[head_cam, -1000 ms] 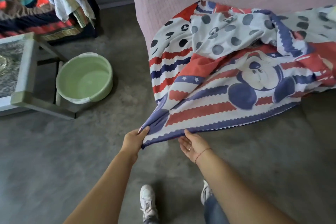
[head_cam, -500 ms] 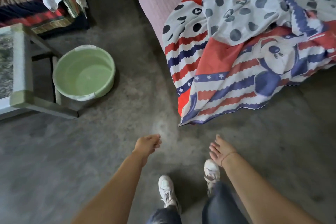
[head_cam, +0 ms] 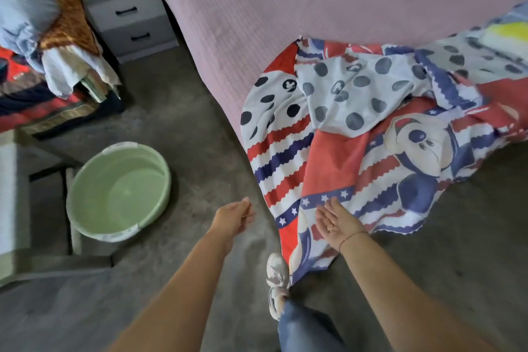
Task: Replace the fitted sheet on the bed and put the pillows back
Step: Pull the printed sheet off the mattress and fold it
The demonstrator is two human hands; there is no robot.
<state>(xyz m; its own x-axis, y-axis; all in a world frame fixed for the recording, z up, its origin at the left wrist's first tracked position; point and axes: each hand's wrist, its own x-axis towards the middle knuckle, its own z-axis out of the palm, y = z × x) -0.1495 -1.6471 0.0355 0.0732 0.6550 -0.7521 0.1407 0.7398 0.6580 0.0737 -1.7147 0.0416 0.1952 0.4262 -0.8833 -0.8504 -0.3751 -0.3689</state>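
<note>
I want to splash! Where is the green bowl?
In the head view, the round green plastic basin sits on the grey floor at lower left, between the grey table and the left hand.

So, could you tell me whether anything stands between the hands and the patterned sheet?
Nothing visible does. The right hand is open over the sheet, the left hand open beside its edge above the floor; the green basin sits well left.

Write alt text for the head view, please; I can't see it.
Both hands are open and empty: the left hand over the floor, the right hand over the low end of the sheet. The sheet spills off the pink bed onto the floor by a shoe; a green basin sits left.
</note>
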